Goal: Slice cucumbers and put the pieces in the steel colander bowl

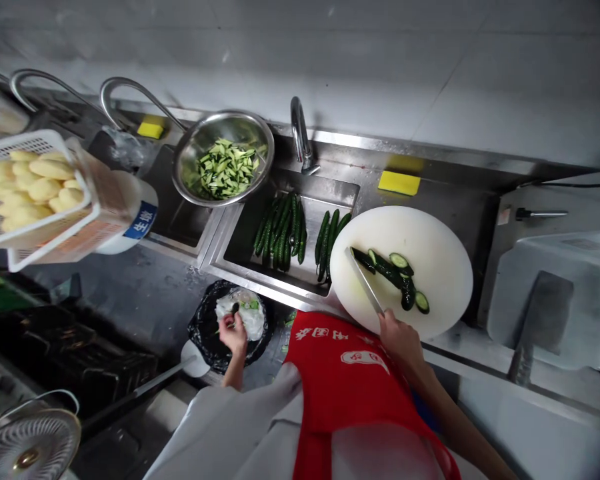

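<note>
My right hand grips the handle of a knife whose blade lies on the round white cutting board, just left of a cut cucumber with loose slices. My left hand hangs low over a bin lined with a black bag, fingers closed on a small dark cucumber scrap. White and green waste fills the bin.
Whole cucumbers lie in the steel sink. A steel bowl of cut cucumber rests on the sink's rim. A white basket of peeled potatoes is at left. A cleaver lies at right, a fan at lower left.
</note>
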Demonstrator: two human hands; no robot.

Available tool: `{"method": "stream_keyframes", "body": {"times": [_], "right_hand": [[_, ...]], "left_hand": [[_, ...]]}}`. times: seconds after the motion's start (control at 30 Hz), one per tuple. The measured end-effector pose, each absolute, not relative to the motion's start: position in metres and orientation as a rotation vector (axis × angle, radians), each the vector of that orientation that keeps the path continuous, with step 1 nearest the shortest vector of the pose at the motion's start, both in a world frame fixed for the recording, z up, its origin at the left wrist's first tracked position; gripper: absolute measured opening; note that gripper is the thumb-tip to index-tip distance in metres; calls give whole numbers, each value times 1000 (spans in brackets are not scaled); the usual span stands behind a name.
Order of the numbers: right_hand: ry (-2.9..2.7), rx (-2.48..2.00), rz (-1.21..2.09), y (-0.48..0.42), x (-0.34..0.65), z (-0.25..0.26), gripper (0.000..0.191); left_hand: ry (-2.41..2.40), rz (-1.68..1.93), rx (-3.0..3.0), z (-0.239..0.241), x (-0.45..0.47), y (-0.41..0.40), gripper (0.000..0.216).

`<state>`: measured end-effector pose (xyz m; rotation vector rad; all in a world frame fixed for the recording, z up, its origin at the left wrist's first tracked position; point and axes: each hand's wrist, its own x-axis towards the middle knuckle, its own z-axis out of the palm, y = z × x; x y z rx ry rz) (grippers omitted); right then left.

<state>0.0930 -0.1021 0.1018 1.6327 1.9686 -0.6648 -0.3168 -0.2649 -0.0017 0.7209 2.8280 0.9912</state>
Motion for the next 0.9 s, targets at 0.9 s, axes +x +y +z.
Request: {"method": "stream_keyframes", "body": {"times": [0.9], "right_hand": [[1901,1851,-899,-192,170,89,27]], "left_hand": [[1558,322,1943,29,-111,45,42]]}}
